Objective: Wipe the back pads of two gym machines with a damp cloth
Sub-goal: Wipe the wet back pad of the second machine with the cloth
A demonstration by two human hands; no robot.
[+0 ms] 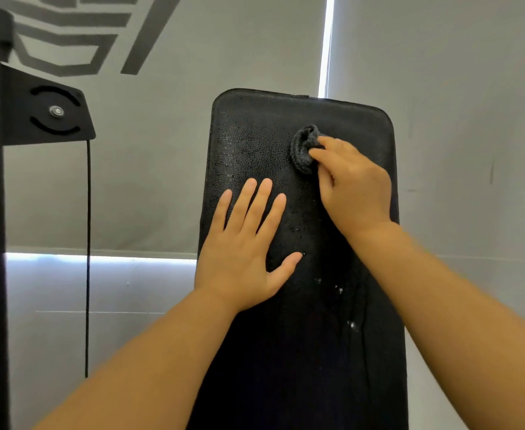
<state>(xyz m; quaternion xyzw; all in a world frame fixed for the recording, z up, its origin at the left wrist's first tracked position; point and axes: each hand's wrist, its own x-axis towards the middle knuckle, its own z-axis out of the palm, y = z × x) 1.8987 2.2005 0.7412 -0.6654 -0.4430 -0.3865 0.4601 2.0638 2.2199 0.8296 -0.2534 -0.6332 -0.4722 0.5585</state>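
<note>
Right hand [352, 187] curled tight around a small dark cloth [305, 148], pushing it onto the black back pad [255, 135] near the top, to rub it clean. Left hand [245, 243] flat on the pad, just below and beside the right one, fingers straight and spread, holding nothing, likely to keep the pad from wobbling. Shiny wet drops [340, 289] under the right hand, probably from the damp cloth. Lower pad not wiped yet, by the look of it.

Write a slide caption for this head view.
Right hand wipes the black textured back pad with a bunched grey cloth; left hand lies flat.
</note>
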